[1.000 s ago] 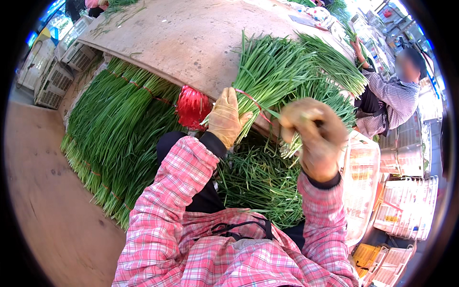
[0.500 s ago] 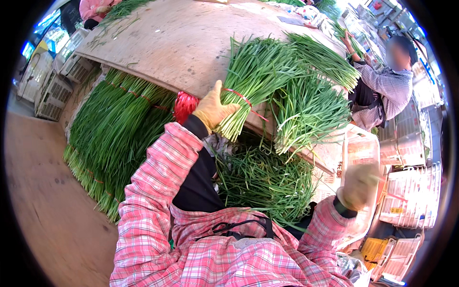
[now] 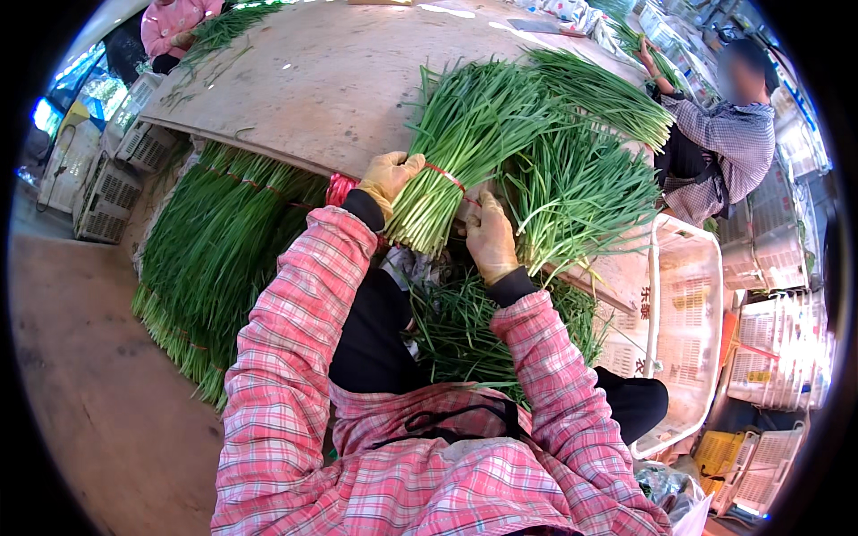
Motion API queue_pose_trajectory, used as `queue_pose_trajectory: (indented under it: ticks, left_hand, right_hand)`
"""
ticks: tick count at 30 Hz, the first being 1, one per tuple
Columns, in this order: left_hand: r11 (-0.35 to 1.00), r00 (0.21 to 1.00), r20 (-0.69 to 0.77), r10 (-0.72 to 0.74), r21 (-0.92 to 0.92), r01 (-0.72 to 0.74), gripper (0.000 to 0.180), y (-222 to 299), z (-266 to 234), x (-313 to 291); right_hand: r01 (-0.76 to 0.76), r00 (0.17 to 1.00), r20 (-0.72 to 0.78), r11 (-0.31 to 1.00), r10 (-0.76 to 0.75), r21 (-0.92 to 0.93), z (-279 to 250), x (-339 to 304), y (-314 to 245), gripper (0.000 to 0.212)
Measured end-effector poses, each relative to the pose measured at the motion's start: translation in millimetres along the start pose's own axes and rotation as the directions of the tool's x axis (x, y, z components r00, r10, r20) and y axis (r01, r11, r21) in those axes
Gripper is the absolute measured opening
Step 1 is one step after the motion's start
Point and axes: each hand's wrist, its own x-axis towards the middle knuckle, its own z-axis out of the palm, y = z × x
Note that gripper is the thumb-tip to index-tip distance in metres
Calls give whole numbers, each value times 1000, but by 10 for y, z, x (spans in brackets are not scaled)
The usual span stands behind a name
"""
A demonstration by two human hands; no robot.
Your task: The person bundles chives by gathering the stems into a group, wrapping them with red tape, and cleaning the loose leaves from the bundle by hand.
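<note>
A thick bundle of green chives lies at the table's near edge, its pale stem ends toward me. Around its stems runs a thin red tie. My left hand, in a yellowish glove, is closed at the bundle's left side, fingertips on the tie where it meets the stems. On the other side my gloved right hand pinches the tie's right end. Right of this bundle lies a looser pile of chives, with another bunch behind it.
Tied chive bundles are stacked below left of the wooden table. Red ties hang by its edge. Loose chives lie below my hands. A white plastic crate stands right; a co-worker sits beyond it.
My right hand has come in from the far right to the bundle and grasped the tie's loose end. My left hand has closed from a spread thumb at the stems.
</note>
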Motion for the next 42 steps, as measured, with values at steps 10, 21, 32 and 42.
queue_pose_trajectory:
  ticks: [10,21,32,42]
  left_hand:
    - [928,969,-93,231,321,-190,39,227,69,-300]
    - [591,836,-147,529,770,-239,15,457,477,-909]
    - [682,768,-285,574,686,-255,7,377,522,-841]
    - [655,738,-249,627,682,-327,6,443,465,-1253]
  right_hand:
    - [-262,951,184,963,247,61,58,83,4,20]
    - [-202,967,159,979,200,-3,-8,25,-104,21]
    - [-171,985,75,858,154,484,-481,549,-464,19]
    - [431,903,126,866,-412,-255,-281,1305,-43,25]
